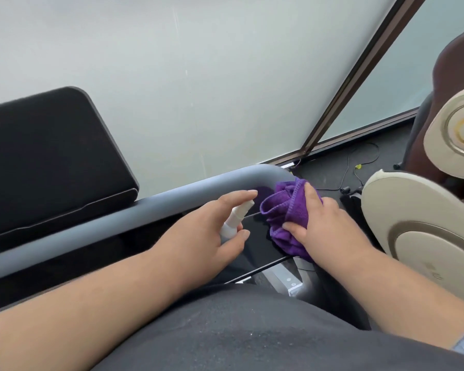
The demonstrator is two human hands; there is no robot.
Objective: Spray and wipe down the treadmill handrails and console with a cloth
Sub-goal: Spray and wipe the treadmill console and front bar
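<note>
Frosted glass wall (212, 76) is filling the background; black console (46, 162) is sitting left above the grey handrail (172, 194). Right hand (324, 228) is pressing the bunched purple cloth (287, 207) against the rail's bend. Left hand (212, 228) is gripping a white spray bottle (48, 215) just beside it.

This looks like a gym or fitness room: a treadmill with a grey handrail (172, 194) and a black console screen (48, 162) faces frosted glass wall panels (198, 76), with a beige-and-brown massage chair (426, 223) just beside it on dark flooring (332, 167).
</note>
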